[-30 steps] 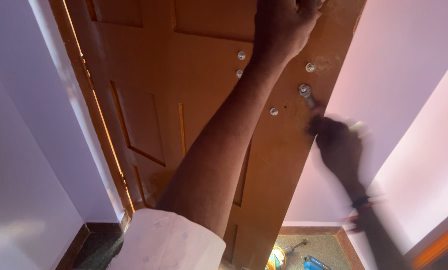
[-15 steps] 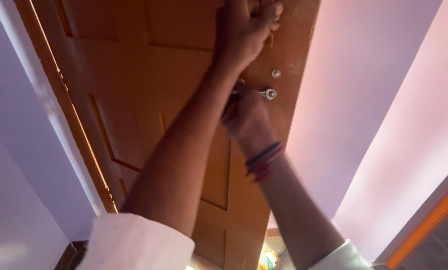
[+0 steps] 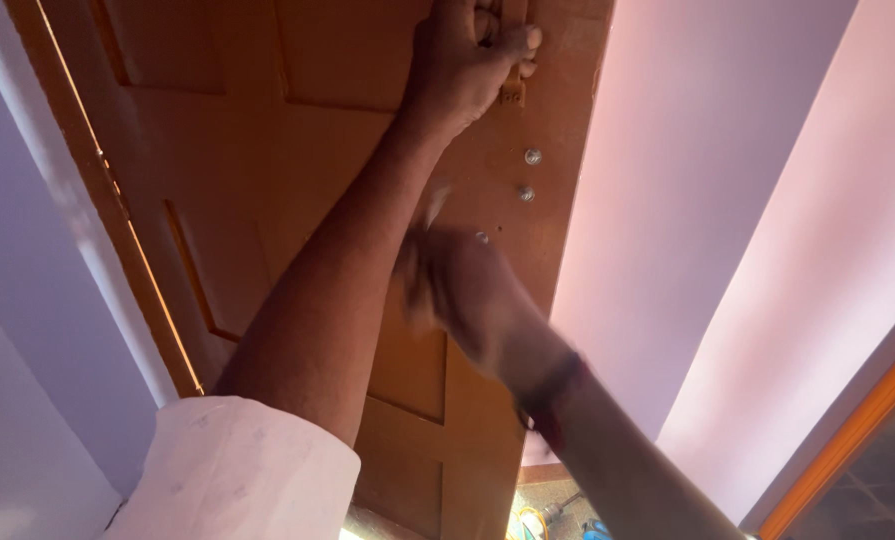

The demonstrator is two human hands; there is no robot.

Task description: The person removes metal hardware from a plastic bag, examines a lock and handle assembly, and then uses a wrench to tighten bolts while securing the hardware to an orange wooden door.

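Head view: left hand grips door fitting; right hand below, blurred.

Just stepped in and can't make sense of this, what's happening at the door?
A person is working on a brown panelled wooden door. The left hand grips a fitting near the door's edge, up high. The right hand, blurred, is lower against the door beside the metal screws; whether it holds anything cannot be told.

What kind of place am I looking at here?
Likely a room doorway inside a house: a panelled wooden door with round metal fittings, plain painted walls, and the left hand gripping the door's hardware.
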